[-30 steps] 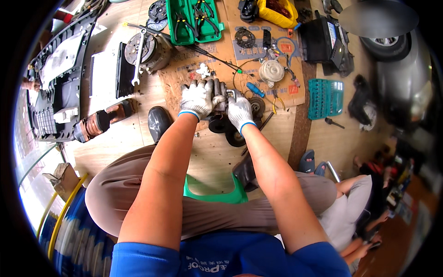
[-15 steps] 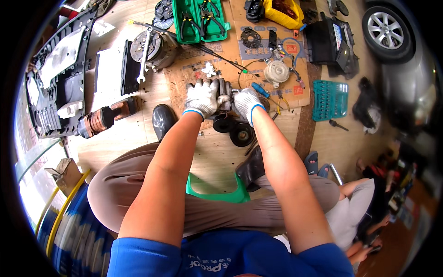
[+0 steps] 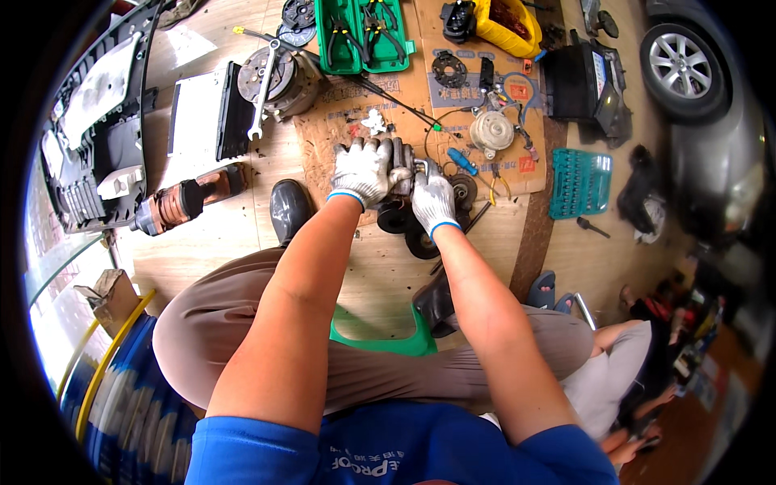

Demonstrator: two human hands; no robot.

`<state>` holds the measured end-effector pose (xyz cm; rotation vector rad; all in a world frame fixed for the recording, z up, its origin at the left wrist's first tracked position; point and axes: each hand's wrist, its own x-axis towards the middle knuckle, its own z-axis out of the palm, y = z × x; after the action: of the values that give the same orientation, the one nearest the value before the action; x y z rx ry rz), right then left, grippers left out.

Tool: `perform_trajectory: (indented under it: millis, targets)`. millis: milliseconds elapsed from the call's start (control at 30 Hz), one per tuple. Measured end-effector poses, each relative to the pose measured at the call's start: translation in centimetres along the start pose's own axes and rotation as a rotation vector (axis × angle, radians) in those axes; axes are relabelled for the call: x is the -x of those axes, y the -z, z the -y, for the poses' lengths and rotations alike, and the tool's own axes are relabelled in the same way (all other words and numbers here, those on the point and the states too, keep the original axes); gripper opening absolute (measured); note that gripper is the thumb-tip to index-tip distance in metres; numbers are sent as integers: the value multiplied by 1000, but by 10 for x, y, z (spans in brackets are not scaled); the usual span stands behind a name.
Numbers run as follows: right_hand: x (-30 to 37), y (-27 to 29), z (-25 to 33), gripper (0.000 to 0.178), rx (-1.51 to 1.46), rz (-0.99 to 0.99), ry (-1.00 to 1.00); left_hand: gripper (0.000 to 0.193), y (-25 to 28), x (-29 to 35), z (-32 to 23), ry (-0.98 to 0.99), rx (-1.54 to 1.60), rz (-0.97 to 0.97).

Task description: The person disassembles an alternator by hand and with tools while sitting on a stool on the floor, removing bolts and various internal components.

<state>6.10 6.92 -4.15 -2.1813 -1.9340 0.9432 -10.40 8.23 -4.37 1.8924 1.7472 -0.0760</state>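
Note:
In the middle of the view, both of my hands wear white work gloves with grey fingers and blue cuffs. My left hand (image 3: 361, 174) is wrapped over a grey metal car part (image 3: 400, 171), steadying it above the floor's edge of cardboard. My right hand (image 3: 435, 196) sits against the right side of that part, its fingers closed around a small bent silver rod (image 3: 419, 164) that looks like a hex key. Black round pulleys (image 3: 421, 241) lie just below my hands. A blue-handled screwdriver (image 3: 461, 160) rests to the right of my right hand.
Flattened cardboard (image 3: 356, 113) carries a round metal motor (image 3: 491, 132) and wires. Beyond are a green plier case (image 3: 364, 40), a yellow container (image 3: 505, 26), and a wrench (image 3: 265, 85) atop a motor. A teal socket case (image 3: 580, 184) lies right, near a car wheel (image 3: 681, 63).
My right hand has drawn back and down slightly along the part, and the bent silver rod now shows at its fingertips. My left hand keeps its hold. The whole view has shifted a little.

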Motion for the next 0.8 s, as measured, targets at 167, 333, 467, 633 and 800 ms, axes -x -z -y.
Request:
perform_trajectory:
  millis: [167,333,467,633,800]
  targets:
    - [-5,18,17,35,-56,118,-59,78,2,1,1,4,-23,15]
    - [-31,11,2,24,-48,228,-81,79,6,4,-3,5,-47,20]
    - [-66,-6,-46,20,665,447,616,79,10,-1,-9,3,-62,55]
    - [-61,-7,-42,20,521,444,542,79,7,3,-3,7,-61,35]
    - [-15,5,-3,27,-293,171,-89,80,8,4,-2,12,-52,45]
